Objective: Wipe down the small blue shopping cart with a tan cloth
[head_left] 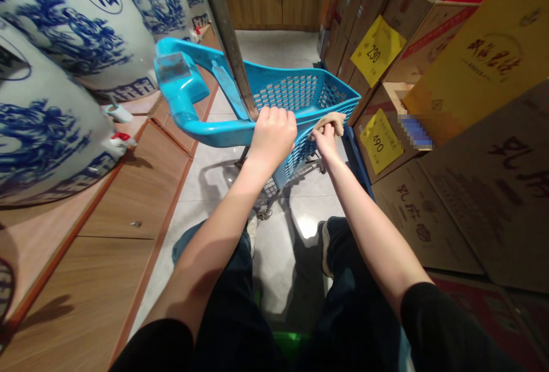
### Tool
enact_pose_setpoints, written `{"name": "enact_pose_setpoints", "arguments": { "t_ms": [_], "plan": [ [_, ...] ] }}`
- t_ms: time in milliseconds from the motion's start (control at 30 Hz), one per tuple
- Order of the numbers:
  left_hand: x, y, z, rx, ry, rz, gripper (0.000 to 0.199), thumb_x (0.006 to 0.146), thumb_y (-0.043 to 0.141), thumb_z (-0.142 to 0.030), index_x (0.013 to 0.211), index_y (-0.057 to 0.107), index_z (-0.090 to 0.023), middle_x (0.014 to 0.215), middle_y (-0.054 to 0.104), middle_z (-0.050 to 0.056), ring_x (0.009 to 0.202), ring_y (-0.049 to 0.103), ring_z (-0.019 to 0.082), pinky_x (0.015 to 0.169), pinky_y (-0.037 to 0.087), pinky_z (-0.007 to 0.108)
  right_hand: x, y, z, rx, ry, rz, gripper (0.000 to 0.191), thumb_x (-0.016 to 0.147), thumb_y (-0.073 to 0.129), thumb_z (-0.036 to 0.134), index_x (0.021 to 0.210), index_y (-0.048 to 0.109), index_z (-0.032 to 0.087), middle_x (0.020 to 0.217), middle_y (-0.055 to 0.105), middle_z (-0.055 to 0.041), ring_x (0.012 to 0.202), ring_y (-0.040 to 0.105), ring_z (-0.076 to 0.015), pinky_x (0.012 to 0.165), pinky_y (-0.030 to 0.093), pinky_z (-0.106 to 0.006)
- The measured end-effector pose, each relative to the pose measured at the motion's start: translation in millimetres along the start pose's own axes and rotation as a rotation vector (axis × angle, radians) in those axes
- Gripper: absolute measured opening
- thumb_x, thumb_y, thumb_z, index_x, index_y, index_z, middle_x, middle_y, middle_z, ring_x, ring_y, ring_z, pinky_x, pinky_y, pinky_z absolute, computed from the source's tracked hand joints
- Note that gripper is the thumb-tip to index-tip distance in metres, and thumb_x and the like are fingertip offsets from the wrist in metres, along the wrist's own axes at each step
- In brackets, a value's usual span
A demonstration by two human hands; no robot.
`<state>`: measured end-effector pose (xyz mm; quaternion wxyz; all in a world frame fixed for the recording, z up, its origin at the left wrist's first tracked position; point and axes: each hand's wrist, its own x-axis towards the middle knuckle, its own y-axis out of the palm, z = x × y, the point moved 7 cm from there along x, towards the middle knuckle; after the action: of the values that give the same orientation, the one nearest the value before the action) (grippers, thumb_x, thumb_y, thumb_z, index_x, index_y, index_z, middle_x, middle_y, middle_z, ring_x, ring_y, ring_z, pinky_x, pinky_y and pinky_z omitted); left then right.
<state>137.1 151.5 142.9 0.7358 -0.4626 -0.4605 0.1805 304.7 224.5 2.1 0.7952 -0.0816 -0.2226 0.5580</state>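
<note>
A blue plastic shopping cart (223, 131) stands in front of me, its handle towards the left. My left hand (274, 131) is closed over the cart's near side rim, beside the lower end of a grey metal pole (229, 40). Farther right along the same rim, my right hand (325, 137) grips a beige cloth (337, 122) that lies against the edge. Its fingertips are partly hidden by the cloth. The cart's mesh wall (300, 151) shows below both hands.
Large blue-and-white porcelain jars (98, 34) stand on wooden cabinets (128, 189) at the left. Cardboard boxes (424, 217) with yellow price signs (380, 142) are stacked on the right. Between them runs a shiny tiled floor (274, 257), where my feet are.
</note>
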Motion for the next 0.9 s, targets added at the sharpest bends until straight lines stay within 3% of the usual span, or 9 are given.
{"name": "enact_pose_setpoints", "arguments": {
  "t_ms": [100,233,433,667,800,900],
  "plan": [
    [-1,-2.7,-1,-0.010,0.008,-0.023,0.028,0.096,0.040,-0.012,0.107,0.066,-0.013,0.100,0.071,0.017,0.102,0.064,0.031,0.095,0.045,0.043,-22,9,20,-0.088,-0.045,-0.036,0.055,0.081,0.055,0.026,0.135,0.050,0.017,0.145,0.049,-0.0189,0.150,0.037,-0.0321,0.129,0.028,-0.055],
    [0,-3.4,0,0.017,0.019,-0.018,0.028,0.099,0.039,-0.015,0.105,0.067,-0.011,0.098,0.071,0.018,0.100,0.065,0.032,0.092,0.046,0.044,-62,36,56,-0.200,-0.237,0.104,0.068,0.084,0.055,0.027,0.149,0.039,0.014,0.152,0.046,-0.0241,0.154,0.033,-0.0349,0.129,0.027,-0.058],
    [0,-6.7,-2,0.063,0.032,-0.069,0.025,0.098,0.042,-0.013,0.103,0.066,-0.010,0.096,0.071,0.016,0.097,0.065,0.030,0.090,0.045,0.044,-59,30,55,-0.310,-0.134,0.096,0.070,0.088,0.050,0.026,0.154,0.033,0.006,0.155,0.042,-0.0294,0.156,0.029,-0.0399,0.126,0.028,-0.064],
    [1,-11.0,-5,0.098,0.015,-0.005,0.026,0.100,0.046,-0.020,0.103,0.069,-0.009,0.097,0.073,0.018,0.096,0.066,0.031,0.089,0.047,0.044,-100,55,77,-0.411,-0.334,0.257,0.067,0.087,0.053,0.026,0.149,0.044,0.005,0.145,0.051,-0.0278,0.144,0.041,-0.0429,0.123,0.034,-0.064],
    [2,-9.6,-4,0.025,-0.008,-0.012,0.033,0.103,0.040,-0.024,0.104,0.069,-0.007,0.099,0.072,0.020,0.099,0.066,0.033,0.091,0.045,0.047,-101,55,79,-0.472,-0.347,0.212,0.062,0.087,0.050,0.020,0.147,0.047,0.004,0.145,0.052,-0.0277,0.143,0.042,-0.0427,0.125,0.027,-0.066],
    [2,-5.1,-1,-0.047,-0.037,-0.011,0.034,0.103,0.040,-0.024,0.104,0.070,-0.008,0.099,0.071,0.020,0.102,0.065,0.034,0.093,0.044,0.049,-107,60,82,-0.470,-0.395,0.225,0.060,0.087,0.052,0.022,0.144,0.050,0.005,0.142,0.055,-0.0277,0.140,0.045,-0.0426,0.121,0.035,-0.065]
  ]
}}
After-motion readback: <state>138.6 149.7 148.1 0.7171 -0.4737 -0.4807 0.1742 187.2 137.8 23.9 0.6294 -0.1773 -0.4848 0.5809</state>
